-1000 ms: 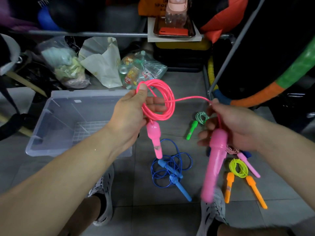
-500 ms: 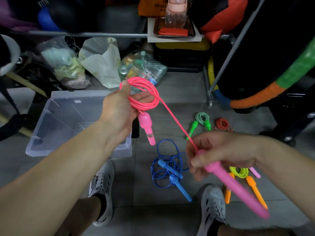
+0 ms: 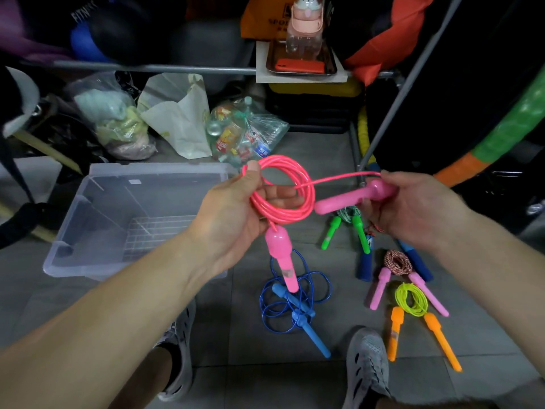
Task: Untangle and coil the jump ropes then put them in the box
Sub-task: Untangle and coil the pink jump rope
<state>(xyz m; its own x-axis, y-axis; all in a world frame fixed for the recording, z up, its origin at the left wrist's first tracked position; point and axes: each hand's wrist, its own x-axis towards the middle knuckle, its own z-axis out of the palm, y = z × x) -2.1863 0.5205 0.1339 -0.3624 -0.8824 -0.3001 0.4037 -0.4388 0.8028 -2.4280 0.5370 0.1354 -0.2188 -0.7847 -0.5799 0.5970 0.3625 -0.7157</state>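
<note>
Left hand (image 3: pixel 233 214) pinches the coiled pink jump rope (image 3: pixel 281 191) above the clear box's (image 3: pixel 97 231) right edge, one handle dangling, while right hand (image 3: pixel 413 208) grips the other pink handle (image 3: pixel 354 196) just beside the coil.

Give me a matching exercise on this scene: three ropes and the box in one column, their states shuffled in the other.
Column one:
1. pink rope
2. blue rope
3. yellow rope
4. box

Column two:
A. lies in a loose tangle
B. neatly coiled, with orange handles
C. coil held by the left hand, one handle by the right hand
D. has no rope in it

Pairs: 1-C, 2-A, 3-B, 4-D
</note>
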